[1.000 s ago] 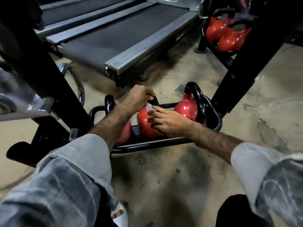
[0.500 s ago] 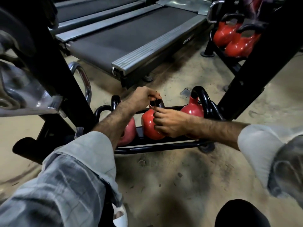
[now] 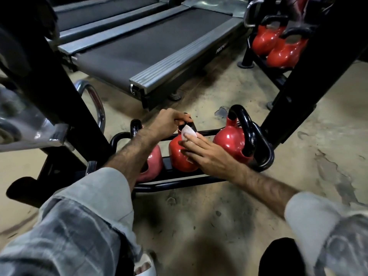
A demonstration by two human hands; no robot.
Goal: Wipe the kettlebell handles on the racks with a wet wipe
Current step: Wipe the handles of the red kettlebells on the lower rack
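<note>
Under left hand [image 3: 169,121] gripping black handle [image 3: 188,126]: right hand [image 3: 207,154] pinches white wipe [image 3: 188,134] against middle red kettlebell [image 3: 181,156]; neighbouring handles apparently pending.

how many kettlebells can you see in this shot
5. Three on the near floor rack: pink one behind the left forearm, middle red one under both hands, larger red one at right. Two red on the far rack; others may be hidden.

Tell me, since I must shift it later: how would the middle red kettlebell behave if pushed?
The middle red kettlebell is probably heavy for its size, being solid-looking and glossy. Its rounded body could rock, though the rack rails cradle it. The left hand grips its black handle, likely steadying it.
</note>
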